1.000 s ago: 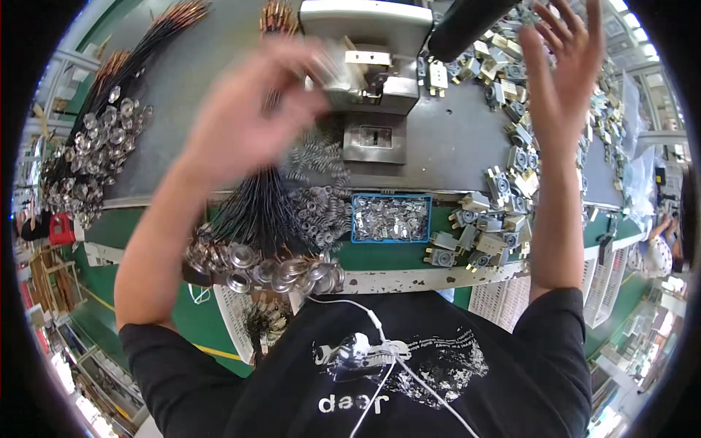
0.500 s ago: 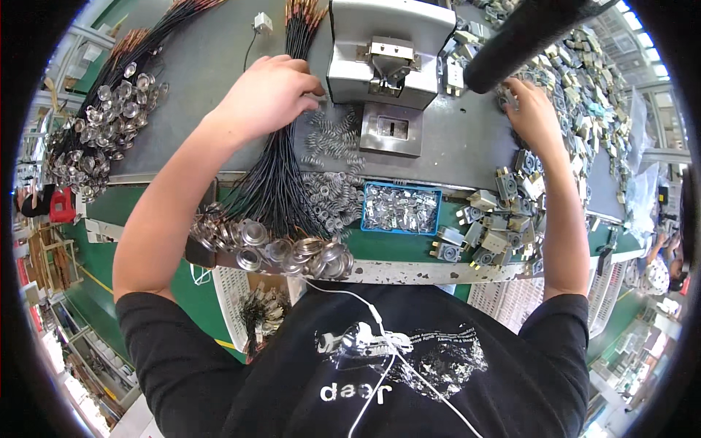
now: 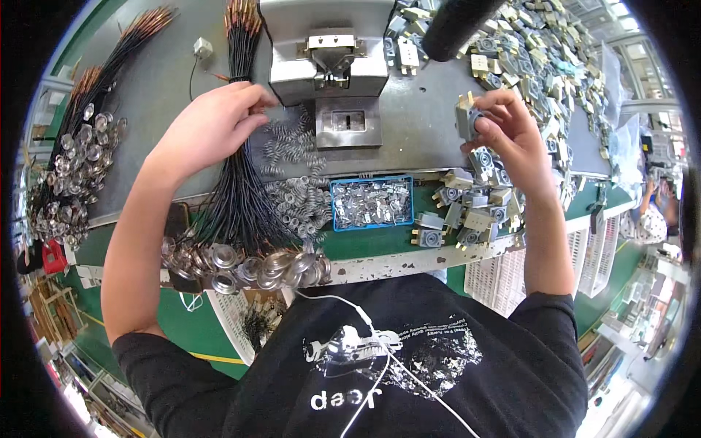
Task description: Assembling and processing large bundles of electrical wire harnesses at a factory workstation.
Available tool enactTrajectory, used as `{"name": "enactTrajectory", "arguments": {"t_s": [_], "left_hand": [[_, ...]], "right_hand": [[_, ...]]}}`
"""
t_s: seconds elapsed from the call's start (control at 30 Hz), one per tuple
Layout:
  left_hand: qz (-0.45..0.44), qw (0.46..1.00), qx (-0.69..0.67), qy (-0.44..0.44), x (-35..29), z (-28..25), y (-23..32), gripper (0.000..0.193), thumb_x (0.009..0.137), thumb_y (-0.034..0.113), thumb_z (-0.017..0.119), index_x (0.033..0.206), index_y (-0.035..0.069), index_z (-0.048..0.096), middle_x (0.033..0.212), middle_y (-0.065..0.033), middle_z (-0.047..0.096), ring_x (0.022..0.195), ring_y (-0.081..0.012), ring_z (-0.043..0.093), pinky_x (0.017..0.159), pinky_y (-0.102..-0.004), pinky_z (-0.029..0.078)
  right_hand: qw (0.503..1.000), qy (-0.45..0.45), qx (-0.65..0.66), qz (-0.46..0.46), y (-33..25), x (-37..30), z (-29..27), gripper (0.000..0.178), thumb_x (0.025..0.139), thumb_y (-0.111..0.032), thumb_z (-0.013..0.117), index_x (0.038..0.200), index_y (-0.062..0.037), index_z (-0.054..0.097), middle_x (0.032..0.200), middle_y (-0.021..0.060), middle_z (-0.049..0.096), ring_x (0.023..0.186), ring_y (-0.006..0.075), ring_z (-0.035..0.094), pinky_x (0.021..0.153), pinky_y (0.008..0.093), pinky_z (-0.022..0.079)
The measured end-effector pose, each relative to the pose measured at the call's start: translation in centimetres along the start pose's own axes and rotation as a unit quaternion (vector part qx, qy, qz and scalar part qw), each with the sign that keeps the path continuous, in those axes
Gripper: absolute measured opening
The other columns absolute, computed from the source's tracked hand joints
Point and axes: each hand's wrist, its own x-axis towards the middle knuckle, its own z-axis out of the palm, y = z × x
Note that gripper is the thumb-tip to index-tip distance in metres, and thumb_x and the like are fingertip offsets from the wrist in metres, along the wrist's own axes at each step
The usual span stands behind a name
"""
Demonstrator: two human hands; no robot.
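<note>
Between the thumb and fingers of my right hand (image 3: 513,139) is a grey plug housing (image 3: 466,120), its brass pins pointing up. It is held above the bench, to the right of the metal press (image 3: 332,55). My left hand (image 3: 219,120) is curled, thumb near the fingertips, over a bundle of black wires (image 3: 235,186); whatever it pinches, if anything, is hidden. Beside its fingertips lie loose coil springs (image 3: 288,146). Shiny round metal cups (image 3: 224,255) cluster at the near end of the wires.
A blue tray (image 3: 372,228) of small metal parts sits at the bench's near edge. More plug housings (image 3: 475,219) lie right of it, with a large heap (image 3: 544,51) beyond. A black tube (image 3: 460,25) hangs over the back right. Another wire bundle (image 3: 106,73) lies far left.
My right hand has come away from the heap and now holds a plug housing up. My left hand stays curled over the wires. The whole view has shifted, moving the bench leftward in the picture.
</note>
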Motion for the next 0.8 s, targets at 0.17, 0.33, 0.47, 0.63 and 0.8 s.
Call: {"name": "enactTrajectory", "arguments": {"t_s": [0.17,0.33,0.47,0.63,0.8], "left_hand": [[0.013,0.999,-0.029,0.041,-1.0,-1.7,-0.5,0.016,0.092,0.012,0.062,0.105,0.002,0.063,0.1,-0.0146,0.065,0.093,-0.0333,0.064,0.082,-0.0407,0.051],[-0.04,0.99,-0.086,0.104,-1.7,-3.0,0.2,0.016,0.095,0.012,0.062,0.107,0.001,0.063,0.093,-0.0123,0.065,0.084,-0.0261,0.062,0.076,-0.0354,0.049],[-0.035,0.987,-0.092,0.126,-3.1,-3.1,-0.1,0.015,0.095,0.012,0.063,0.107,0.002,0.063,0.093,-0.008,0.065,0.078,-0.0185,0.059,0.07,-0.0308,0.048],[-0.052,0.984,-0.111,0.13,-4.1,-2.6,0.5,0.015,0.095,0.011,0.063,0.107,0.002,0.063,0.093,-0.0061,0.066,0.075,-0.0154,0.056,0.067,-0.0288,0.046],[-0.068,0.982,-0.133,0.114,-4.4,-2.8,1.0,0.018,0.094,0.008,0.064,0.11,0.0,0.064,0.099,-0.0053,0.068,0.08,-0.0135,0.055,0.071,-0.0262,0.044]], "right_hand": [[0.983,-0.063,-0.127,-0.113,-4.4,0.0,5.2,0.041,0.083,0.005,0.074,0.117,-0.0035,0.052,0.123,0.0092,0.057,0.11,0.0172,0.061,0.089,0.0313,0.056],[0.943,-0.124,-0.241,-0.193,-2.1,1.9,8.7,0.042,0.092,0.005,0.064,0.131,-0.0041,0.049,0.128,0.008,0.058,0.121,0.0171,0.058,0.105,0.0371,0.045],[0.924,-0.109,-0.315,-0.189,-1.9,3.2,10.1,0.049,0.091,0.004,0.065,0.136,-0.0059,0.046,0.129,0.0106,0.064,0.127,0.0262,0.06,0.103,0.0367,0.046],[0.914,-0.093,-0.338,-0.202,-0.8,3.7,10.2,0.049,0.089,0.001,0.069,0.134,-0.007,0.052,0.127,0.0104,0.066,0.121,0.028,0.063,0.095,0.0378,0.05],[0.853,-0.078,-0.442,-0.266,-1.0,4.2,10.0,0.043,0.086,-0.002,0.07,0.127,-0.0082,0.058,0.118,0.0112,0.067,0.1,0.0293,0.066,0.088,0.0394,0.052]]}}
